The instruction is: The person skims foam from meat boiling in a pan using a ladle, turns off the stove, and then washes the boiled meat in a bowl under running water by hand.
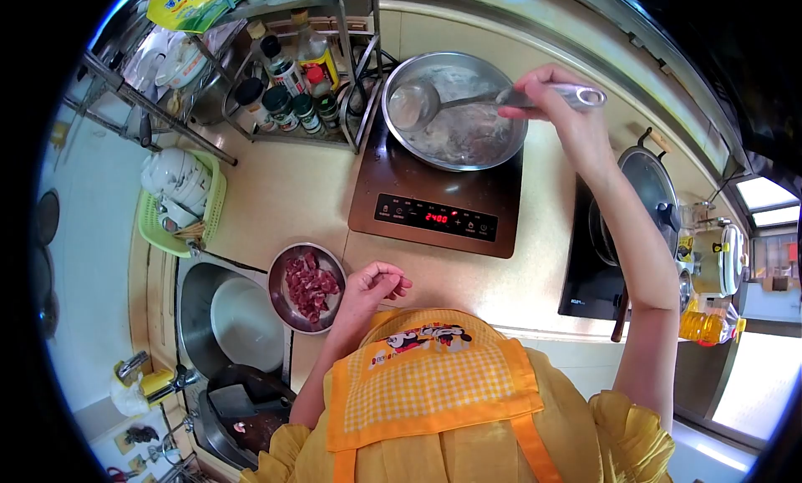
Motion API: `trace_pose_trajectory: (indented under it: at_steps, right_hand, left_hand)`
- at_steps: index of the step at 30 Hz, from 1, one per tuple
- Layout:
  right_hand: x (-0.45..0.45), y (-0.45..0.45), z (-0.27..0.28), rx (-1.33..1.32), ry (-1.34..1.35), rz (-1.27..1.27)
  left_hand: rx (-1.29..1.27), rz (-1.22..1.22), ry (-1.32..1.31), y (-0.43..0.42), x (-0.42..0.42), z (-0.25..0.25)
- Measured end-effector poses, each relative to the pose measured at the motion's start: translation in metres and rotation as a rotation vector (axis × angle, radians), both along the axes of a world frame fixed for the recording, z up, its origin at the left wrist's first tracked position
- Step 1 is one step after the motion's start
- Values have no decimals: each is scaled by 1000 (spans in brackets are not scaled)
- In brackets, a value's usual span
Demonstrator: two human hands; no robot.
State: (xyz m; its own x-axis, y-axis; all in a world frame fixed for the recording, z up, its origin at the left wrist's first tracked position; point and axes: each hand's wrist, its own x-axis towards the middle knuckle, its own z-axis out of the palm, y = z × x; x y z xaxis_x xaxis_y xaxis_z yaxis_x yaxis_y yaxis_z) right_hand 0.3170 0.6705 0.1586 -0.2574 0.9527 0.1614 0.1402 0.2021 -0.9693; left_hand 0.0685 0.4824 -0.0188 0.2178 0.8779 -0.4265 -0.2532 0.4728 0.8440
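Note:
My right hand (pixel 543 99) is closed around the grey handle of a ladle (pixel 415 105). The ladle's round bowl is at the left inside of a wide metal pot (pixel 455 165) and holds cloudy liquid. Foamy liquid (pixel 468 132) fills the pot, with darker lumps under the surface that I cannot make out. The pot stands on an induction cooker (pixel 434 195) whose red display reads 2400. My left hand (pixel 376 289) hovers by the counter's front edge with curled fingers and nothing visible in them. Beside it sits a metal bowl (pixel 276 292) of cut raw red meat (pixel 312 284).
A metal rack (pixel 284 138) with several seasoning bottles stands left of the cooker. Below it is a green basket (pixel 150 232) of bowls. The sink (pixel 194 316) holds a white basin (pixel 246 322). A lidded wok (pixel 647 182) rests on another hob (pixel 585 287) at right.

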Motion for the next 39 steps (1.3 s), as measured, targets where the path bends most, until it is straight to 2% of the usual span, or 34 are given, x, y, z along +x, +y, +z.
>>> trace_pose_trajectory:
  at_steps: [5,12,15,21,26,32,39]
  right_hand:
    - [20,-18,-8,1,-17,4]
    - [53,-19,-4,-119,159,-80]
    - [69,-12,1,-106,147,-87]
    - [76,-15,41,-14,130,-62]
    - [68,-21,74,28,103,77]
    - [11,-30,87,29,113,291]
    - [-142,-81,80,-123,208,646]
  left_hand:
    - [11,-6,3,-2,3,1]
    - [18,32,24,-13,7,10]
    - [17,58,42,-22,10,14]
    - [-24,142,7,-50,18,18]
    - [-46,245,-8,-81,24,15]
    - [-62,358,-74,-122,12,12]
    - [18,497,-95,-175,-22,16]
